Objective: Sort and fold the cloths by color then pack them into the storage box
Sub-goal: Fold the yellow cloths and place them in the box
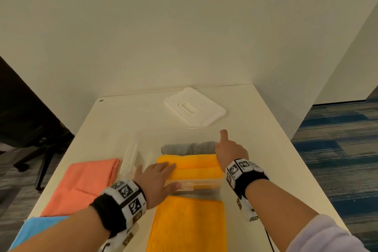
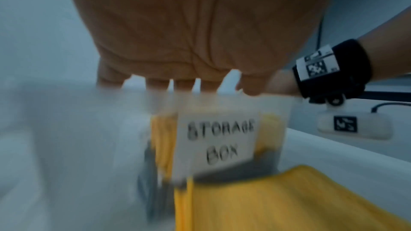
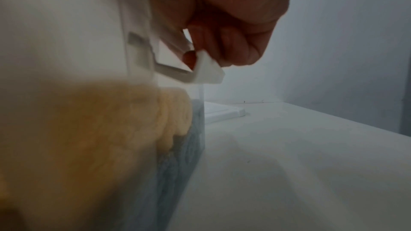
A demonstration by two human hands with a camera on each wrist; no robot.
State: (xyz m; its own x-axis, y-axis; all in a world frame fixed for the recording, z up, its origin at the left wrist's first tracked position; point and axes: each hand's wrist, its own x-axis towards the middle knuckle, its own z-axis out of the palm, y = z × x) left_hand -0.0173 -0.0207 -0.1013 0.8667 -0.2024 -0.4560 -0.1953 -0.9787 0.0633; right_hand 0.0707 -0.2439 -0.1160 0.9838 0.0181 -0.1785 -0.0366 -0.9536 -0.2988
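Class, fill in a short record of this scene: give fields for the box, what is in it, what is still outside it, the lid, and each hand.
box: clear storage box, open, on table
inside: yellow cloth, grey cloth
outside: yellow cloth, pink cloth, blue cloth
lid: behind box
left hand: flat on packed yellow cloth
right hand: fingers curled on box's side latch

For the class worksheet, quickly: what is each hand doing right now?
Left hand: open, fingers resting on the folded yellow cloth in the storage box.
Right hand: gripping the box's white side latch.
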